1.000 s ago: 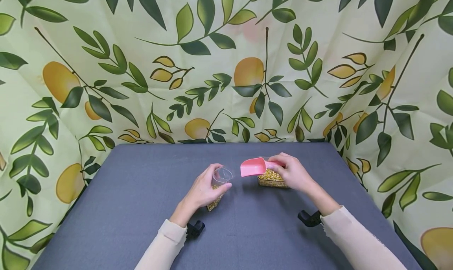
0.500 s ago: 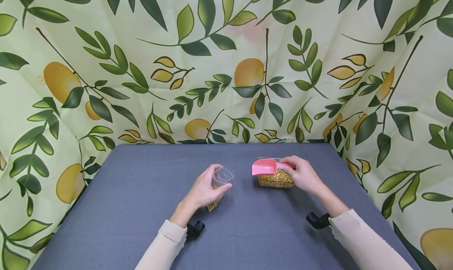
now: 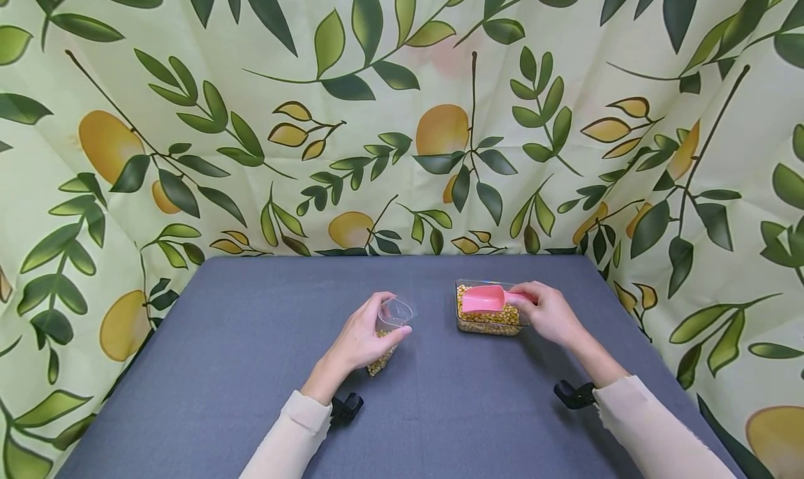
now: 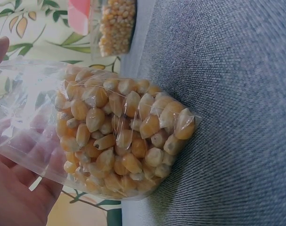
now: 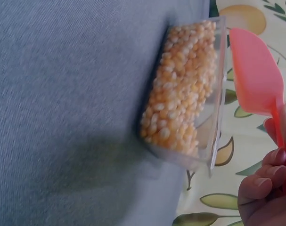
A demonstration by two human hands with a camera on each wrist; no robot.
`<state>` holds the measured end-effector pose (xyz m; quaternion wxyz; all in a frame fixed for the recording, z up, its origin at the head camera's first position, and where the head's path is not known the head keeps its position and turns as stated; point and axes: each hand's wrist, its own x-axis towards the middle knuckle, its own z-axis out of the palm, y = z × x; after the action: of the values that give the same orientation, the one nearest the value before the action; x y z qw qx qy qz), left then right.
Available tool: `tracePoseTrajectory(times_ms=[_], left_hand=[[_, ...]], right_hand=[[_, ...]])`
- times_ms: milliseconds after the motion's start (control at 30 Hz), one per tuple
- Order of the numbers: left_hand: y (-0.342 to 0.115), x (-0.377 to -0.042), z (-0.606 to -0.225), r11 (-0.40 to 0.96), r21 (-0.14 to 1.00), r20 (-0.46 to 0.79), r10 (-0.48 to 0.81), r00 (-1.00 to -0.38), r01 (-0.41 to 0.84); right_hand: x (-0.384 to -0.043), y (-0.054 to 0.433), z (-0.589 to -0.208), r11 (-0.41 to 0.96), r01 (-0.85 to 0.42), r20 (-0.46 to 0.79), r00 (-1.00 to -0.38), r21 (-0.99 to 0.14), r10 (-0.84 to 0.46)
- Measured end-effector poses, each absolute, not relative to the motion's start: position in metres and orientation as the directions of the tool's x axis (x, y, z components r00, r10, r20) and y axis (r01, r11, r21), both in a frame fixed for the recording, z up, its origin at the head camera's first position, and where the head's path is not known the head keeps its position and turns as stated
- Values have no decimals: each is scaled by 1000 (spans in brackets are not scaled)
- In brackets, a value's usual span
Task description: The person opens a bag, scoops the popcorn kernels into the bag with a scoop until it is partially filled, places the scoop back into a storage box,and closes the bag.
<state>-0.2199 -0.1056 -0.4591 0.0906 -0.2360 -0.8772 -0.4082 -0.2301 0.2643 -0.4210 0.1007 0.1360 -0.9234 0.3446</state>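
My left hand (image 3: pixel 364 332) holds a clear plastic bag (image 4: pixel 119 136) by its upper part, fingers and thumb around the open mouth. Corn kernels fill the lower part of the bag, whose bottom corner meets the cloth or sits very near it. With my right hand (image 3: pixel 548 315) I grip the handle of a pink scoop (image 3: pixel 482 299). The scoop is just above a clear rectangular container (image 5: pixel 211 136) of corn kernels (image 5: pixel 175 89), and its bowl looks empty in the head view. In the right wrist view a gap shows between scoop and container rim.
A blue-grey cloth (image 3: pixel 264 325) covers the table under everything. Fabric printed with leaves and fruit (image 3: pixel 377 116) hangs behind and at both sides. Black wrist camera mounts (image 3: pixel 574 395) stick out below both wrists.
My right hand has carried the scoop to the right, from between bag and container to over the container. The left hand and the bag have stayed put.
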Motion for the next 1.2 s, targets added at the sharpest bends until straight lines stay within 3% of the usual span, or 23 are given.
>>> tracePoseTrajectory(times_ms=[500, 1200], left_hand=[[-105, -221, -460, 550, 651, 404, 332, -852, 523], [-106, -220, -461, 561, 657, 375, 336, -864, 504]], right_hand=[[-231, 288, -429, 779, -345, 315, -928, -524, -199], [-232, 298, -422, 819, -335, 272, -935, -466, -228]])
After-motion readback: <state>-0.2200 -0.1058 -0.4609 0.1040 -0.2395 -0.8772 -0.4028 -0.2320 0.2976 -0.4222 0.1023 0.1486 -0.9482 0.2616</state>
